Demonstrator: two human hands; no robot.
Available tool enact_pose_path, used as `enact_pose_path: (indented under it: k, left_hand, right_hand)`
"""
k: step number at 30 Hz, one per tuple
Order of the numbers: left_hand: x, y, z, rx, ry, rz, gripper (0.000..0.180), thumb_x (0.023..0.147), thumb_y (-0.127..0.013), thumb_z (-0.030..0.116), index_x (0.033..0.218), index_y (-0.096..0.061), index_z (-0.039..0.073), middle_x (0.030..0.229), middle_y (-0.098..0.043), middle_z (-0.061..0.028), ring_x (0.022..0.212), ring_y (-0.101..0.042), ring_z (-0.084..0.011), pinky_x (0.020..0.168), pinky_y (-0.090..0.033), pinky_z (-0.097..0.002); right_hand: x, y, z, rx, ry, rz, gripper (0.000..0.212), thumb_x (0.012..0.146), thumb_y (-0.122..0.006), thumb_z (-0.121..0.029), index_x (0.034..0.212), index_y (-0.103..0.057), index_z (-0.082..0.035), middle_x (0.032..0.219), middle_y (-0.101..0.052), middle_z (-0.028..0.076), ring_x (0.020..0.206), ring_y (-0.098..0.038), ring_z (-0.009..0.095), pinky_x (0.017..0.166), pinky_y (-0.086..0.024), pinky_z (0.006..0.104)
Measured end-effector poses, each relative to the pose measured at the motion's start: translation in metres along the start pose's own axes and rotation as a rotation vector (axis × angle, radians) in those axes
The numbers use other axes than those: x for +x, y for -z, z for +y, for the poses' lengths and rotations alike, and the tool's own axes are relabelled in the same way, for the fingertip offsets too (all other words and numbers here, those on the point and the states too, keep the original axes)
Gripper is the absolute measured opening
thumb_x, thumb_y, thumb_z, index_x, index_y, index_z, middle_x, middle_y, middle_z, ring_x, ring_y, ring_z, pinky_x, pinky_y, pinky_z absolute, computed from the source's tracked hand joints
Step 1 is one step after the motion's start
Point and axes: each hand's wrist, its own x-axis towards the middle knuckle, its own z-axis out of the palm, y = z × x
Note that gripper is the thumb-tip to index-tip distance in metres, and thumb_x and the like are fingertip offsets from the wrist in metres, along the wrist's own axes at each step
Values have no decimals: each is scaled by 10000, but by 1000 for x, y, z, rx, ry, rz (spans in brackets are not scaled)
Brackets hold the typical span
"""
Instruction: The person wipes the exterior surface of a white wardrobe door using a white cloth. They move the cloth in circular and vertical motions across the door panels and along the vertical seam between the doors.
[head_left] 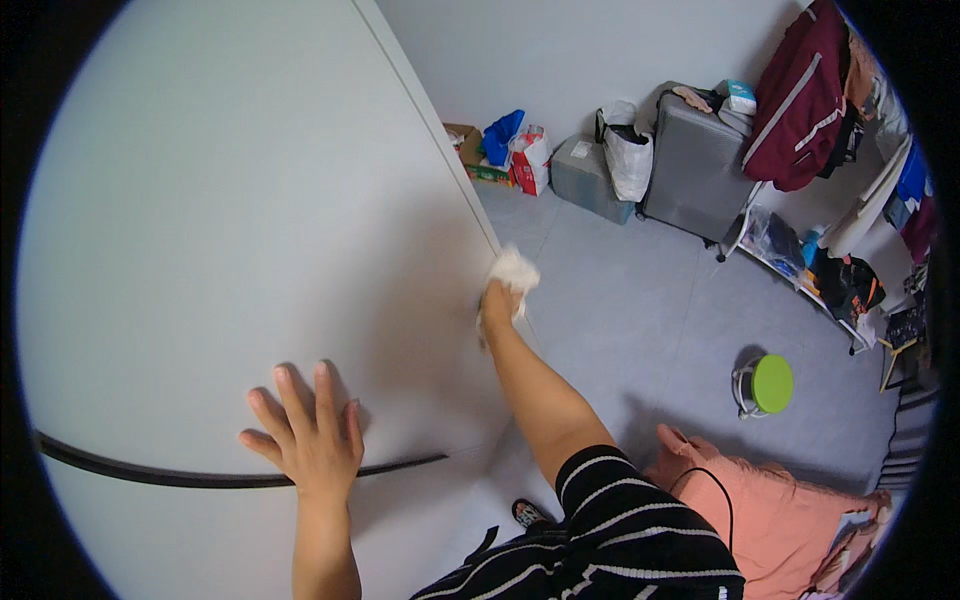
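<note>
A large white panel (220,230), like a cabinet or wardrobe front, fills the left side. My left hand (315,440) lies against it with fingers spread, just above a long black strip (180,479) that runs across the panel. Farther right, my right hand (497,303) is closed round a crumpled off-white cloth (515,270) at the panel's right edge. The cloth touches or overlaps that edge; part of my fingers is hidden behind it.
Against the far wall stand a grey suitcase (695,165), a white bag (628,160) and a grey box (590,180). Clothes, among them a maroon jacket (800,100), hang on a rack at right. A green-topped stool (772,384) stands near a bed with pink bedding (770,510).
</note>
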Motion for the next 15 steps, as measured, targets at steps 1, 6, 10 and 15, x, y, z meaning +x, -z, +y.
enact_pose_path:
  k: [1,6,10,15]
  left_hand:
    - [-6,-1,-3,11,15,-14,636,854,-630,427,1435,-488,210,1569,-292,-184,1470,-125,-453,1135,148,-572]
    - [-9,1,-7,2,25,-10,606,857,-635,390,1422,-500,218,1574,-292,-163,1482,-129,-416,1144,137,-558]
    - [-11,21,-10,-245,7,-132,557,804,-685,188,1347,-564,168,1534,-371,-156,1467,-202,-407,1158,81,-564]
    - [-59,46,-40,-419,-33,-116,354,834,-623,172,1172,-631,67,1351,-558,-130,1399,-364,-371,1143,33,-611]
  right_hand:
    - [-30,11,11,122,-260,-106,741,891,-517,-369,1477,-265,8,1548,-259,200,1379,-304,388,1140,-237,506]
    - [-167,50,45,262,-765,-341,728,894,-489,-415,1486,-244,-69,1504,-330,139,1335,-363,358,1061,-355,495]
    - [-233,11,56,-143,-10,-279,361,900,-511,-255,1210,-532,-71,1165,-564,115,1084,-501,308,901,-397,461]
    - [-358,11,-148,-106,1270,-581,349,787,-582,-133,1123,-654,-70,1250,-522,218,1264,-381,398,1100,-186,623]
